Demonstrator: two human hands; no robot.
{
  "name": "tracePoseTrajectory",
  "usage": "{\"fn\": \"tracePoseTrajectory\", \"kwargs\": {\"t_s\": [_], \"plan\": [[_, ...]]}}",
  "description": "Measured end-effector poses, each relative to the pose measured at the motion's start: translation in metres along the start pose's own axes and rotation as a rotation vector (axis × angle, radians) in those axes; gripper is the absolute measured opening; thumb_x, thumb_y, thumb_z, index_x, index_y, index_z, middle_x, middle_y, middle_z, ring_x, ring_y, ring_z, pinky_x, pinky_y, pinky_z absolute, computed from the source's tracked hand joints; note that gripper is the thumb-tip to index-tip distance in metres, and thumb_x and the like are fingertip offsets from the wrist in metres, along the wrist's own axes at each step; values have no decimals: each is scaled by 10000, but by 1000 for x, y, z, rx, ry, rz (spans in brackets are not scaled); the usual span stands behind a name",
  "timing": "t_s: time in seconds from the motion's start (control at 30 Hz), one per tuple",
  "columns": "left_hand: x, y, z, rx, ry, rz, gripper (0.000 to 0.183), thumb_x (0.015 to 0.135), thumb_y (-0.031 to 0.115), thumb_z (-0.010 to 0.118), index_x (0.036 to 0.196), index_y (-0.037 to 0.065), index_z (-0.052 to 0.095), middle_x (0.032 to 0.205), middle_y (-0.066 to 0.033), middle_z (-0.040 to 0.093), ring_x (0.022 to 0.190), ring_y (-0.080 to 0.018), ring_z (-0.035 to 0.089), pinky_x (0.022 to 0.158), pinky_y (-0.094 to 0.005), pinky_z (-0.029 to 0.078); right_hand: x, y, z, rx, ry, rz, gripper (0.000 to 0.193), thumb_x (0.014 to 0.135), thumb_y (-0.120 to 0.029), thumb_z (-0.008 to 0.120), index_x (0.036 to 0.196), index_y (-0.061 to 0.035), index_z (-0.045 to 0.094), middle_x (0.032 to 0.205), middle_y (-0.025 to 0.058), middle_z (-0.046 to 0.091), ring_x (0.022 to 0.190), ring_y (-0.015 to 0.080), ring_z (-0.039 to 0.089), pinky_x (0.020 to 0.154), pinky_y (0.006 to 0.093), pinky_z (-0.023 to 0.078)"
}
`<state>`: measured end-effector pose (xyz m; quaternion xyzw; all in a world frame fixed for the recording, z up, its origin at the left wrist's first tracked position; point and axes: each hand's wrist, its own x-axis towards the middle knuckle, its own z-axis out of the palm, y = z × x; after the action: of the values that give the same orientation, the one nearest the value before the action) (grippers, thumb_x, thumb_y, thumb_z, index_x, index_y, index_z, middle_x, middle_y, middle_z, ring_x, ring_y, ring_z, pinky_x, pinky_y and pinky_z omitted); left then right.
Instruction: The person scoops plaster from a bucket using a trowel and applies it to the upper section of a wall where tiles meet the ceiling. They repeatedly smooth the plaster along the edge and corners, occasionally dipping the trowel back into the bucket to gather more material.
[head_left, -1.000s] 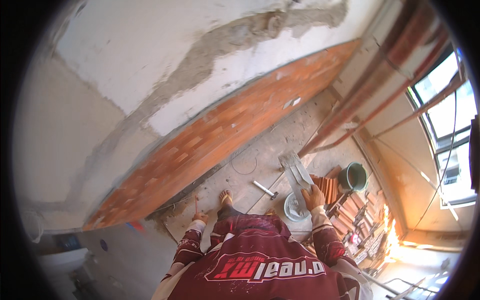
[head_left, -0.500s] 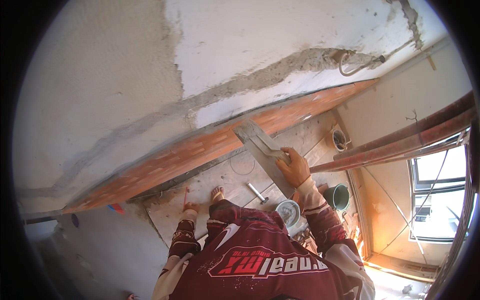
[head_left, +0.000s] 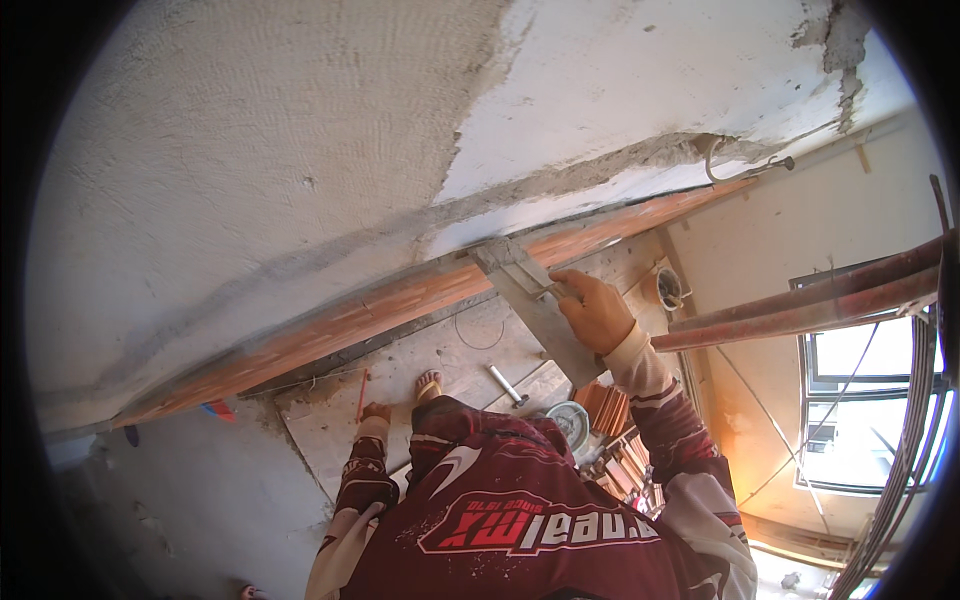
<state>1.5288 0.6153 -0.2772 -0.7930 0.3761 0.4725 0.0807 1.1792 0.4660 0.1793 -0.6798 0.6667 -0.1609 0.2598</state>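
Note:
My right hand point(head_left: 598, 312) is closed round the handle of a long, flat plastering trowel point(head_left: 540, 318). Grey mortar coats the trowel's far end, which overlaps the lower edge of the wall's plaster above the orange brick band point(head_left: 400, 308); whether they touch I cannot tell. Rough grey plaster point(head_left: 300, 120) covers the left part of the wall, with a smoother white coat point(head_left: 590, 90) to the right. Low down, my left hand point(head_left: 376, 412) has its fingers curled beside a thin red stick point(head_left: 362, 393); its grip on the stick is unclear.
A hammer-like tool point(head_left: 507, 384) lies on the floorboards, near a round basin point(head_left: 570, 420) and stacked red tiles point(head_left: 604, 408). A bucket point(head_left: 663, 287) stands by the far corner. Red metal poles point(head_left: 800, 312) cross at right before a window point(head_left: 870, 400). A bent conduit point(head_left: 712, 160) sticks out of the wall.
The view has swung, so the wall sits further right. The trowel's far end is now up at the plaster's lower edge. A green bucket beyond my right forearm has gone out of sight.

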Motion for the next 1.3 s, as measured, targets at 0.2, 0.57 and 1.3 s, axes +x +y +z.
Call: {"fn": "tracePoseTrajectory", "kwargs": {"t_s": [0.2,0.57,1.3], "plan": [[20,-19,-3,432,-10,375,316,835,329,545,1014,109,684,1072,-84,667,1029,-277,613,918,-369,469,19,-20,-6,-56,-58,-11,372,836,-158,517,1157,8,604,973,249,649,932,365,637,813,390,489],[13,-17,-23,-131,41,-59,388,751,360,633,1002,71,700,1047,-151,674,1004,-294,639,905,-382,484,43,-20,-13,-163,-51,-114,336,839,-172,483,1079,-15,658,994,237,639,915,391,623,826,411,494],[20,-18,-25,-114,16,-4,398,749,329,630,1002,28,689,1012,-174,679,960,-310,651,854,-384,495,79,16,-52,-344,-196,-223,354,819,-211,496,1045,-3,673,960,230,656,886,368,629,818,386,494]]}}
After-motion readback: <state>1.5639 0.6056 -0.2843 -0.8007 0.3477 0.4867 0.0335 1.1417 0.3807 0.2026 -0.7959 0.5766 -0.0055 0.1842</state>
